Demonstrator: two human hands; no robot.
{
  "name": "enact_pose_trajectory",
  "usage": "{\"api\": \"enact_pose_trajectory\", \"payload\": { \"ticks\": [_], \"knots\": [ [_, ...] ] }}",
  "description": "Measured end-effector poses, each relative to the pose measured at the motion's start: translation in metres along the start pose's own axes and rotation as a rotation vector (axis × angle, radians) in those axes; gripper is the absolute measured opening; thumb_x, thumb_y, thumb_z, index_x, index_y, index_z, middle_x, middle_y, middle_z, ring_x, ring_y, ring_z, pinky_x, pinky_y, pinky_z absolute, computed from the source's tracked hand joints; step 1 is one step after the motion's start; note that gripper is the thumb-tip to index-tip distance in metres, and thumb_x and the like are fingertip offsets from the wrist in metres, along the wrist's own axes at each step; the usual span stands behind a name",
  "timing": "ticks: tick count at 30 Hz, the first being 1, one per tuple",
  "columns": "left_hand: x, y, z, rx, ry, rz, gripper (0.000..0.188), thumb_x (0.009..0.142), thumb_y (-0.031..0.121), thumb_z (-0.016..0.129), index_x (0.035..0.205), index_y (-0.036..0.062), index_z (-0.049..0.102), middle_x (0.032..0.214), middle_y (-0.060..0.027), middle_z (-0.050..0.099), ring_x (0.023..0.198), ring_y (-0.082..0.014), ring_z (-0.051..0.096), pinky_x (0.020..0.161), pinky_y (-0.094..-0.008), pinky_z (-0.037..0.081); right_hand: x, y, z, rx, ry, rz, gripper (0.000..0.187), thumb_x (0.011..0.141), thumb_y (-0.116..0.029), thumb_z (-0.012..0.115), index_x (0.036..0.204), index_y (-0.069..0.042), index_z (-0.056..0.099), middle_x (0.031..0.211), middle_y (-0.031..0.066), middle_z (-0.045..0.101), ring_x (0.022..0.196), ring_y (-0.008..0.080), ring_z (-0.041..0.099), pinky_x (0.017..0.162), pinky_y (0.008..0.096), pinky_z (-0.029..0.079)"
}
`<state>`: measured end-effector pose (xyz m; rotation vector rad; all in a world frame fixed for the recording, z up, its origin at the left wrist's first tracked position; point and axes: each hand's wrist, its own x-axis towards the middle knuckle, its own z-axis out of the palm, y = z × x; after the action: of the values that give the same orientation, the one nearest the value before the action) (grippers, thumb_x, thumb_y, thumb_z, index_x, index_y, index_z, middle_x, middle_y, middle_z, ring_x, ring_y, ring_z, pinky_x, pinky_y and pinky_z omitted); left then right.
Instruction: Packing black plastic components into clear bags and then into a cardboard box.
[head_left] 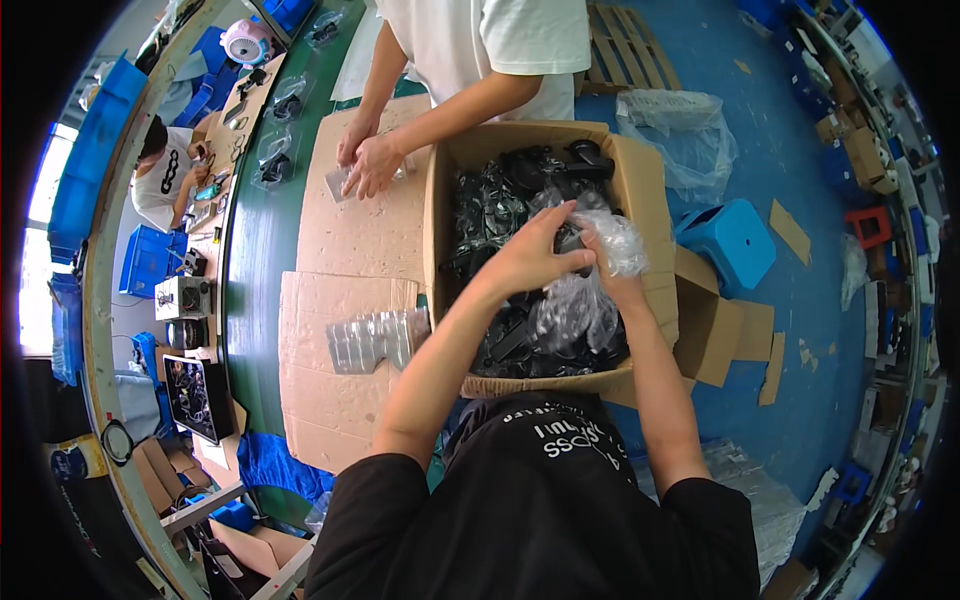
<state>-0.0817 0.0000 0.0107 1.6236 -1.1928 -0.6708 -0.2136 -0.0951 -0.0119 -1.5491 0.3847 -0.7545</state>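
Hands point(530, 255) point(608, 268) meet at centre frame, both grasping a clear plastic bag point(585, 295) with a black part over the cardboard box point(655, 215), which we judge mostly full, while a few empty bags point(375, 340) lie lower left.

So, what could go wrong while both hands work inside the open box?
1. The clear plastic bag held by the left hand and right hand may tear or slip, dropping its black part into the cardboard box.
2. The stack of clear bags lies beside the left elbow; a sweep might scatter it.
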Motion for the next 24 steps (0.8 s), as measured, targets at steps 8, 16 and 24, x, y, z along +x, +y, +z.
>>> {"api": "enact_pose_trajectory", "payload": {
  "ticks": [8,16,24],
  "knots": [
    [-0.016,-0.003,0.008,0.423,0.156,0.376,0.066,0.074,0.02,0.069,0.129,-0.0006,0.039,0.123,-0.0132,0.052,0.111,-0.0267,0.051,0.09,-0.0327,0.042,-0.005,0.007,0.018,0.327,0.355,0.227,0.01,0.086,-0.008,0.057,0.093,-0.001,0.06,0.088,0.0069,0.061,0.076,0.0149,0.057,0.073,0.0234,0.046],
    [-0.007,-0.014,0.001,0.723,0.102,0.396,0.073,0.076,0.041,0.061,0.131,-0.0002,0.037,0.13,-0.0141,0.046,0.114,-0.0295,0.048,0.096,-0.0368,0.036,-0.001,0.007,0.021,0.586,0.549,0.545,0.009,0.085,-0.006,0.056,0.094,-0.004,0.058,0.081,0.0046,0.057,0.071,0.0107,0.053,0.068,0.0218,0.044],
    [-0.004,0.002,0.031,0.768,0.407,0.241,0.069,0.086,0.048,0.043,0.133,-0.0019,0.034,0.126,-0.0145,0.05,0.115,-0.0319,0.047,0.099,-0.042,0.03,0.0,-0.005,0.028,0.471,0.434,0.333,0.005,0.087,-0.01,0.055,0.088,-0.006,0.057,0.076,0.0026,0.056,0.066,0.0093,0.05,0.062,0.0198,0.041]
  ]
}}
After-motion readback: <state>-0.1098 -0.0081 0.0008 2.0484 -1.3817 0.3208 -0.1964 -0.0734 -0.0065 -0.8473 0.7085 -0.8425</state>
